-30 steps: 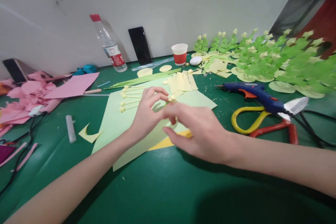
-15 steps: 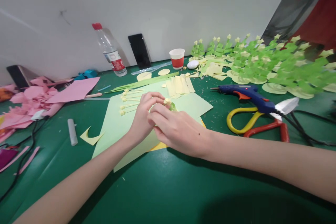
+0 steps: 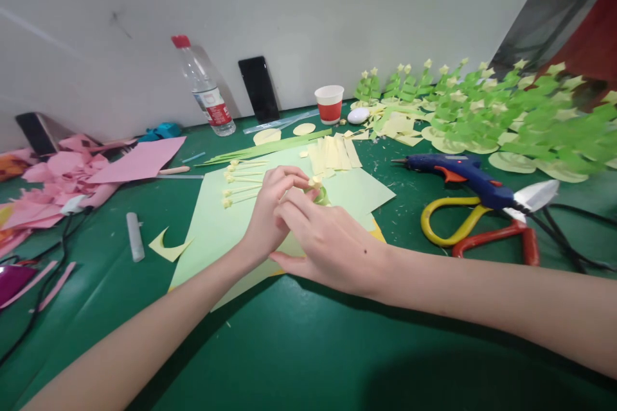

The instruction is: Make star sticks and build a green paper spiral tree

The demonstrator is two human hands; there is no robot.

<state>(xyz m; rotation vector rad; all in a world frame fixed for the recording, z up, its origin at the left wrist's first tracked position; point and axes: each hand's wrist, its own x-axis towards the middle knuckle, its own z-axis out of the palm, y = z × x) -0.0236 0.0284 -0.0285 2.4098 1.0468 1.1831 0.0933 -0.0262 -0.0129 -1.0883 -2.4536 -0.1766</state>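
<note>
My left hand point(image 3: 270, 212) and my right hand point(image 3: 328, 244) meet over pale green paper sheets point(image 3: 207, 225). Between their curled fingers is a small paper flower point(image 3: 315, 182) with a pale yellow star top and a green leaf beside it; its stem is hidden by the fingers. Both hands are closed around it. Several yellow-tipped paper stems point(image 3: 241, 191) lie on the sheets left of my hands. Pale yellow paper strips point(image 3: 335, 154) lie just beyond them.
A blue glue gun point(image 3: 457, 170) and scissors point(image 3: 448, 241) lie at right, before many finished green paper plants point(image 3: 525, 115). Behind stand a bottle point(image 3: 212, 103), a phone point(image 3: 259, 90) and a paper cup point(image 3: 330, 104). Pink paper point(image 3: 139, 160) and a glue stick point(image 3: 135, 237) are at left.
The right thumb has stretched out lower and to the left. The flower between my hands has shifted slightly right, and the whole view has moved a little.
</note>
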